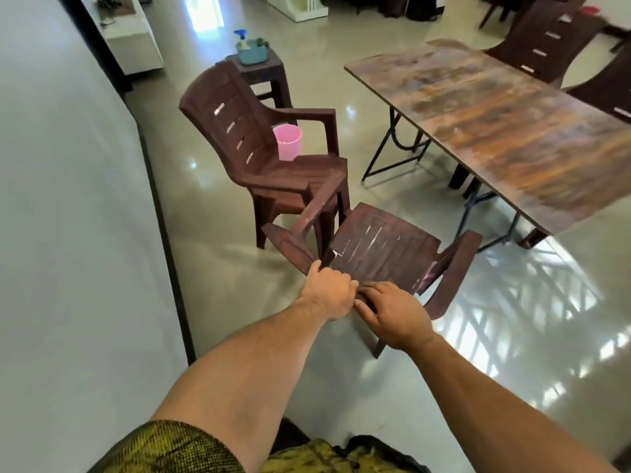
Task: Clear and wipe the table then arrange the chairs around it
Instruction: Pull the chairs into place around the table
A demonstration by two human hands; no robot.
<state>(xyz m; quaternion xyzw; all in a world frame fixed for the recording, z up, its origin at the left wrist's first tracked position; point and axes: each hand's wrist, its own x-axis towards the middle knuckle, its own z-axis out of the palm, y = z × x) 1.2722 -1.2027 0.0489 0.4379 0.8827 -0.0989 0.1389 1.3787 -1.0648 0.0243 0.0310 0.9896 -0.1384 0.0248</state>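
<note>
Held chair [382, 247], brown plastic w/ armrests, is right in front of the person, seen from behind and above. It sits off the near-left corner of the table [505, 131], apart from it. Both hands grip the top edge of its backrest. Left hand [327, 291] has its fingers curled over the rim, thumb toward the left corner. Right hand [389, 315] is just beside it, nearly touching, fingers wrapped on the same rim. The chair looks tilted, w/ one rear leg showing below the right hand. Can't tell how many legs are on the floor [239, 302].

Second chair [259, 145], same type, stands upright just beyond, facing right toward the table. The held chair's left armrest overlaps its front edge, contact unclear. A pink bin [287, 142] shows between that chair's backrest and arm. Can't tell if it's on the seat or behind it.

Behind that is a brown stool [263, 68] carrying a teal caddy [252, 52], w/ a blue-topped spray bottle [241, 37] in it.

The table has a wood-pattern top on folding metal legs. Far chairs [543, 46] are along its far side, top right. The floor is glossy w/ window glare, and a pale wall [61, 199] runs along the left. A yellow-green patterned sleeve [170, 448] is at the bottom.
</note>
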